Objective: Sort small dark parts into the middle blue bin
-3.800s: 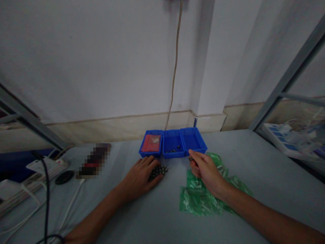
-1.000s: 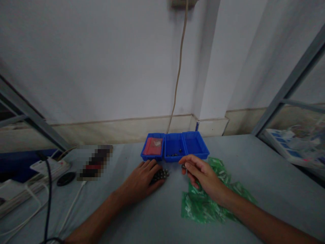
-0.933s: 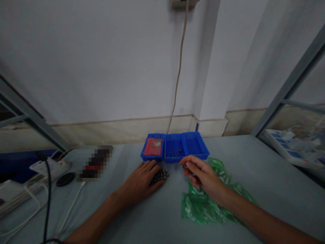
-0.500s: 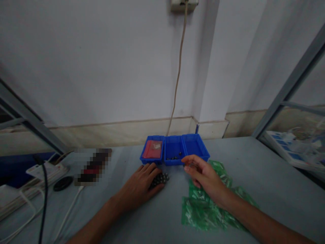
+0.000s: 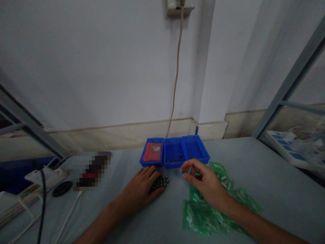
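Note:
My left hand (image 5: 143,184) lies on the table, its fingers curved around a cluster of small dark, shiny metal pieces (image 5: 160,182). Part of the cluster is hidden under the palm. My right hand (image 5: 201,176) pinches one small dark metal piece (image 5: 183,171) between thumb and fingertips, just in front of the blue bins. In the middle blue bin (image 5: 174,149) lie several similar small pieces. Beneath and beside my right wrist, green plastic bags (image 5: 203,217) with small items inside lie in a heap.
The left blue bin (image 5: 142,154) holds a pink packet (image 5: 152,152). A right blue bin (image 5: 195,147) adjoins the middle one. Farther left are a blurred-out phone-like object (image 5: 92,171), a black round disc (image 5: 62,188) and cables. A white-and-blue tray (image 5: 281,145) with clear plastic stands far right.
My right hand has shifted slightly toward me, and the small piece in its pinch shows more clearly. My left hand stays around the cluster. The camera view has tilted slightly.

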Tool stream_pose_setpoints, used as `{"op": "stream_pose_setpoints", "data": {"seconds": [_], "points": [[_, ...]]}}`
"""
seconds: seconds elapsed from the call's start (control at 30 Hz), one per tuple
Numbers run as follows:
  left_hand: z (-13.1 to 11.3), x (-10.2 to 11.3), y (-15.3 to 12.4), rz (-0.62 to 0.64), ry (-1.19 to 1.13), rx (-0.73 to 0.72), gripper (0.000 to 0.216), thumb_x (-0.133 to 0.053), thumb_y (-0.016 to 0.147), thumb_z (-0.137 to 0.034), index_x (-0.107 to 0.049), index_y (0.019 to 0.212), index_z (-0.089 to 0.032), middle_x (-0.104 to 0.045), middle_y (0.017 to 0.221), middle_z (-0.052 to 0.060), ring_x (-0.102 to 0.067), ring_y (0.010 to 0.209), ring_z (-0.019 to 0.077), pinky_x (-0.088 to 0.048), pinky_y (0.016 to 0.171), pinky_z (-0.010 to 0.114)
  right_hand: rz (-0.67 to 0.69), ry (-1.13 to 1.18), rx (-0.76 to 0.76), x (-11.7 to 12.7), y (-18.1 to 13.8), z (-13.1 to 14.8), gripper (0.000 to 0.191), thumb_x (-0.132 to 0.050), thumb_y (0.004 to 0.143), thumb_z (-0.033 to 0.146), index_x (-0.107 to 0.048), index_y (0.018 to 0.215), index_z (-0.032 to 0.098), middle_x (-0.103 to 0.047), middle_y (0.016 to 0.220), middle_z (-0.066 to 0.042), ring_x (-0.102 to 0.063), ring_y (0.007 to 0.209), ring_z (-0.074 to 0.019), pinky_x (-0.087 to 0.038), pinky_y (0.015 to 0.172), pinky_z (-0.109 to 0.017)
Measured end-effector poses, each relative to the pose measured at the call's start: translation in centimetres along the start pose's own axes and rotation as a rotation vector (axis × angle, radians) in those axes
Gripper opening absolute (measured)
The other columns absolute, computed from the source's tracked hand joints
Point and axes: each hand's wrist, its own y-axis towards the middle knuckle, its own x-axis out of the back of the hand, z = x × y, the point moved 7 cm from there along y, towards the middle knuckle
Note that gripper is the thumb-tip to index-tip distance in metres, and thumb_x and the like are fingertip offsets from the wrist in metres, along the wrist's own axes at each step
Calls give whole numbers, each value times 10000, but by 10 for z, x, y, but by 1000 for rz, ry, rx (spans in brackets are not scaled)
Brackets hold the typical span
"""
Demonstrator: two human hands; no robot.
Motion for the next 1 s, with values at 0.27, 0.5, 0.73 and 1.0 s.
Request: {"op": "stream_pose_setpoints", "data": {"seconds": [0.27, 0.5, 0.73, 1.0], "points": [[-1, -2, 0, 39, -13, 23, 246, -655, 1079, -418, -624, 1263, -259, -656, 1219, 64, -657, 1103, 303, -548, 980, 494, 77, 341, -223, -9, 0, -17, 428, -733, 963, 632, -734, 1112, 232, -625, 811, 13, -395, 485, -75, -271, 421, -214], [0, -1, 1, 27, -21, 22, 238, -654, 1075, -423, -629, 1249, -263, -665, 1202, 66, -657, 1088, 298, -551, 972, 481, 99, 580, -345, -14, -2, -21, 403, -842, 893, 568, -744, 1030, 202, -464, 672, 66, -292, 490, -58, -194, 423, -198], [0, -2, 1, 31, -16, 28, 249, -668, 1068, -423, -636, 1250, -255, -669, 1227, 74, -656, 1099, 302, -548, 974, 478, 53, 443, -288, -8, 0, -20, 402, -779, 936, 582, -735, 1113, 224, -552, 797, 28, -334, 520, -78, -233, 437, -216], [-1, 1, 1, 23, -23, 29, 235, -662, 1072, -420, -639, 1244, -261, -671, 1213, 60, -658, 1092, 292, -546, 972, 459, -18, -140, 75, -1, -3, 7, 82, -726, 954, 239, -742, 1034, 243, -616, 923, -3, -521, 714, -159, -421, 663, -289]]}}
